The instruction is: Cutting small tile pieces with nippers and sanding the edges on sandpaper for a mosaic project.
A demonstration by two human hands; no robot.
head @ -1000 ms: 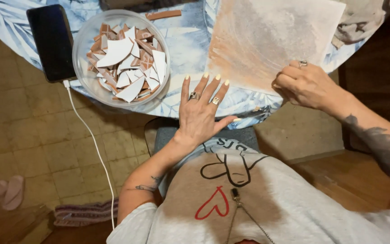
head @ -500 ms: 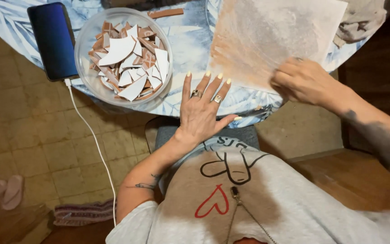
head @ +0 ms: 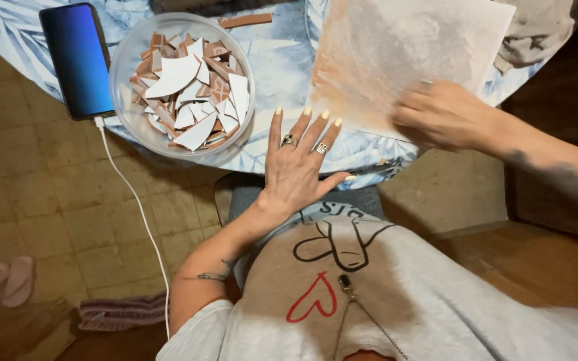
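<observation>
Square whitish board with rusty smears lies tilted on desk; looks stiff, light, I'd grip at near edge. My right hand blurred on it, grip unclear. Left hand flat, fingers spread.

Board: a large flat square panel, pale with a dusty grey centre and orange-brown smearing towards its left edge.
Pose: lying flat, turned slightly askew on the blue leaf-patterned tablecloth.
Place: to the right of the clear bowl of broken tile pieces, well apart from it.
Contact: right hand rests on its lower right edge, blurred; left hand lies flat just below its lower left corner.
</observation>
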